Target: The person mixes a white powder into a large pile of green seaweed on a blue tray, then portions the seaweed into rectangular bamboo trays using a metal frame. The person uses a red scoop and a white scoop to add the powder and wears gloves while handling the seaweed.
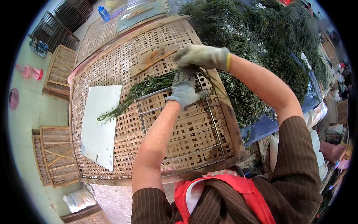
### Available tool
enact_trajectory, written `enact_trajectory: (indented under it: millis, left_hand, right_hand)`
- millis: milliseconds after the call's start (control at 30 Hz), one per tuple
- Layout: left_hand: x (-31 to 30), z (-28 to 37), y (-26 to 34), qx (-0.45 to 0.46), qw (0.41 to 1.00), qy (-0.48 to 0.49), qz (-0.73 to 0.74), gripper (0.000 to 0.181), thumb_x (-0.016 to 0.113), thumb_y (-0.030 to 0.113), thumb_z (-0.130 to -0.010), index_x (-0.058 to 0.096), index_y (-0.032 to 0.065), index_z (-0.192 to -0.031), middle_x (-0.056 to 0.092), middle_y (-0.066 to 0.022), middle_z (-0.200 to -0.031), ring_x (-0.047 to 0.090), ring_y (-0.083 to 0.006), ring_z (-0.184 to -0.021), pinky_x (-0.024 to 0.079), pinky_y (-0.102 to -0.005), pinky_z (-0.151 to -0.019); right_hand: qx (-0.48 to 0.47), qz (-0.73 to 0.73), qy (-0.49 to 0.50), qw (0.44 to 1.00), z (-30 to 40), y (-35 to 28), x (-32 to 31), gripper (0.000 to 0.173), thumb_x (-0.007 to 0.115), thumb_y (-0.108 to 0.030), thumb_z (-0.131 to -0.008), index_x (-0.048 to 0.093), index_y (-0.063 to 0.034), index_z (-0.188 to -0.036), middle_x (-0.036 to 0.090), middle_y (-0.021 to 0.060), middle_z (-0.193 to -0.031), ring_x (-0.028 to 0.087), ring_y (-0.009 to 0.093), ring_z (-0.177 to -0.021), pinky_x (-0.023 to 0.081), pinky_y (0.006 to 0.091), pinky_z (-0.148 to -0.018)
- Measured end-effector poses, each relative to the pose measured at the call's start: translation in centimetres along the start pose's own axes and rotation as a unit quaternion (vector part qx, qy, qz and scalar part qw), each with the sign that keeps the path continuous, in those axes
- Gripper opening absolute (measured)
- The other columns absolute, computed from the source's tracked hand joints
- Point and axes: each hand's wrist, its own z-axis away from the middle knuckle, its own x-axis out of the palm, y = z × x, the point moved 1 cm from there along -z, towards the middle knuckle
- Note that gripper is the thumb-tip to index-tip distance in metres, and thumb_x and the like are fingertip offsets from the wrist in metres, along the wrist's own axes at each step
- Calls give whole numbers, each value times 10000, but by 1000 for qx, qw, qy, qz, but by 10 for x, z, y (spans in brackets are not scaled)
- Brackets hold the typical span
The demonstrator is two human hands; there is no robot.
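Observation:
Before me lies a woven bamboo mat in a wooden frame (128, 64). My left hand (184, 88), in a grey knit glove, grips a bundle of dark green seaweed (151, 86) near one end. The strands trail left until their thin tips cross a white board (102, 112). Over the left fingertips is my right hand (198, 56), in a pale glove with a yellow cuff edge; its fingers are bent at the bundle's end, partly blurred. Beneath my left hand and forearm lies a thin metal wire frame (214, 120). A worn wooden board (153, 60) rests beyond the bundle.
A large heap of green seaweed (260, 56) lies on a blue surface (260, 127) at the right. Another mat holds a grey-green board (141, 15) and a blue bottle (104, 14). Bamboo racks (58, 156) stand by the left wall, above a plastic bag (79, 200).

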Motion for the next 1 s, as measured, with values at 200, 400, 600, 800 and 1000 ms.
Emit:
enact_trajectory:
  millis: [200,400,600,800,1000]
  left_hand:
    - [-19,5,-7,-9,997,-50,61,816,549,651,-769,478,9,-1267,596,-208,-1169,532,-346,-1141,311,-476,-1044]
    - [-57,20,-10,-101,982,-143,66,699,461,498,-900,330,42,-1413,336,-211,-1448,295,-347,-1355,203,-406,-1125]
    - [-29,36,-20,-97,993,-56,44,723,469,469,-889,322,-12,-1408,284,-235,-1470,234,-353,-1383,145,-408,-1150]
    - [-45,81,-25,-164,985,24,44,663,468,404,-890,370,-51,-1363,322,-247,-1441,255,-366,-1372,191,-431,-1132]
    - [-39,98,-81,-243,970,-19,5,736,461,456,-875,336,-63,-1382,262,-262,-1471,228,-377,-1384,127,-454,-1145]
  right_hand:
    - [-120,519,-155,832,-76,-160,54,360,533,-319,-788,666,14,-811,604,150,-672,560,277,-625,458,418,-655]
    - [-208,307,39,928,-51,-144,18,479,495,-398,-895,631,-15,-1148,673,165,-1002,640,252,-892,518,335,-800]
    - [-10,131,102,986,1,-46,14,470,550,-411,-909,620,-26,-1170,652,119,-1088,609,189,-1016,464,327,-917]
    - [-99,-48,78,991,-16,-46,39,423,549,-326,-925,597,0,-1191,638,91,-1118,589,159,-1003,456,320,-924]
    - [-96,-7,15,995,-53,-66,64,409,588,-265,-890,580,-22,-1219,641,125,-1142,612,199,-1017,464,308,-914]
